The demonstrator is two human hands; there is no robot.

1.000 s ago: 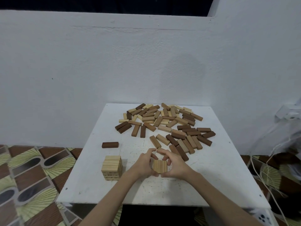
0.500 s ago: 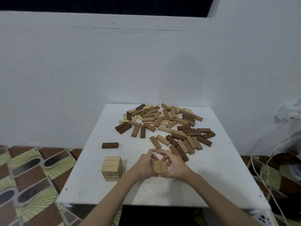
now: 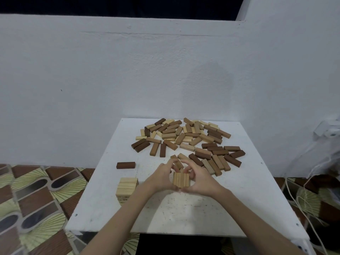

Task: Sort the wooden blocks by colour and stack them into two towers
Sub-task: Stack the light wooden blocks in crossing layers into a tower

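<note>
A small group of mid-brown blocks (image 3: 181, 179) lies side by side near the table's front middle. My left hand (image 3: 161, 178) cups its left side and my right hand (image 3: 199, 181) cups its right side, fingers curled round the group and thumbs meeting below it. A short tower of pale blocks (image 3: 127, 189) stands to the left of my hands. One dark brown block (image 3: 126, 165) lies alone behind that tower. A big scattered pile of pale, mid-brown and dark blocks (image 3: 191, 140) covers the far half of the white table (image 3: 184, 216).
The table stands against a white wall (image 3: 147, 80). Patterned floor tiles (image 3: 36, 199) show on the left. White cables (image 3: 301, 196) hang off the right side near a wall socket (image 3: 327, 130).
Both hands stay round the mid-brown block group with only slight finger shifts. Nothing else on the table has moved.
</note>
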